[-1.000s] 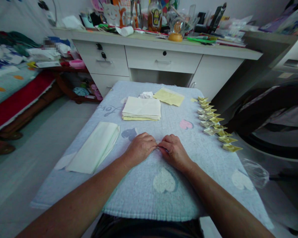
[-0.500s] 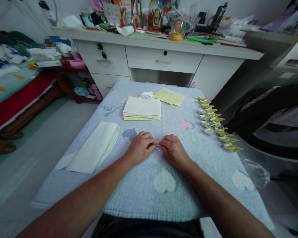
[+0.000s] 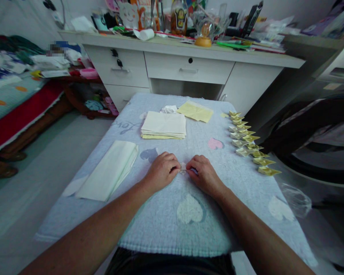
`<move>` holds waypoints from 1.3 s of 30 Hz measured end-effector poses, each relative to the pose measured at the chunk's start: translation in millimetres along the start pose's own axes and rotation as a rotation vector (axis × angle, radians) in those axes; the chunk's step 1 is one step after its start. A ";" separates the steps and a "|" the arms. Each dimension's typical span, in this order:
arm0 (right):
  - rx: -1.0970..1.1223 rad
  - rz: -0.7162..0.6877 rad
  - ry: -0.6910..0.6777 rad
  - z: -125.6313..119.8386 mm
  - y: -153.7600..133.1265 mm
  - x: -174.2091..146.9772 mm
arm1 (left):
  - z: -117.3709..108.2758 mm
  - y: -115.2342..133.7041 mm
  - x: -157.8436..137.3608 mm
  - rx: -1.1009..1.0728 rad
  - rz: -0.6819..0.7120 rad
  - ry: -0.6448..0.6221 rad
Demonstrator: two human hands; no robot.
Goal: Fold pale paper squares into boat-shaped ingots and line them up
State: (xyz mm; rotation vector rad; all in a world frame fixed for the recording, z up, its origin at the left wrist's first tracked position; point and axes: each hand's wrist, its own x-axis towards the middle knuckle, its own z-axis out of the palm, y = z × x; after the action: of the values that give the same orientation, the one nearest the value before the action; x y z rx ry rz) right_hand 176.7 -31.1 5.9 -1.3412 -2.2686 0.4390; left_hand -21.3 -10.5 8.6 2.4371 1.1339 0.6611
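Low over the cloth, my left hand point(image 3: 164, 169) and my right hand point(image 3: 204, 173) face each other with fingers pinched. Stretched between their fingertips is a thin folded piece of paper point(image 3: 183, 170), mostly covered by the fingers. A long folded pale sheet point(image 3: 109, 170) lies left of my left hand. Beyond the hands sits a stack of white and yellow paper point(image 3: 164, 124), with a yellow sheet point(image 3: 196, 112) behind it to the right. Folded paper boats point(image 3: 246, 138), several yellow and some whitish, stand in rows along the right edge.
A blue cloth with heart patterns point(image 3: 149, 217) covers the table. Crumpled white tissue point(image 3: 169, 109) rests behind the stack. Farther back is a white desk point(image 3: 189, 70) crowded with jars and stationery. A bed point(image 3: 20, 103) stands left, a front-loading washing machine point(image 3: 336, 68) right.
My right hand has shifted slightly right, away from my left hand, so the gap between the fingertips is wider and more of the thin paper shows. Everything else has stayed in place.
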 end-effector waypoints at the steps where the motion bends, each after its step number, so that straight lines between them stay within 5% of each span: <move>1: 0.001 0.002 -0.003 0.1 0.3 0.3 | 0.6 0.3 -0.2 -0.001 -0.006 0.005; 21: -0.034 0.022 -0.019 2.5 -6.8 2.9 | -0.2 1.1 2.4 -0.025 -0.037 -0.026; 39: -0.097 0.194 -0.023 7.5 -13.7 9.0 | 1.3 1.5 4.0 -0.004 -0.252 -0.020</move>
State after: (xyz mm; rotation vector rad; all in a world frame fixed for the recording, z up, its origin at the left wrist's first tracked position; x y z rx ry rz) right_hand 158.9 -29.9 8.3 -1.6220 -2.2123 0.4148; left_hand -17.4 -8.4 9.3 2.2399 1.3991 0.5580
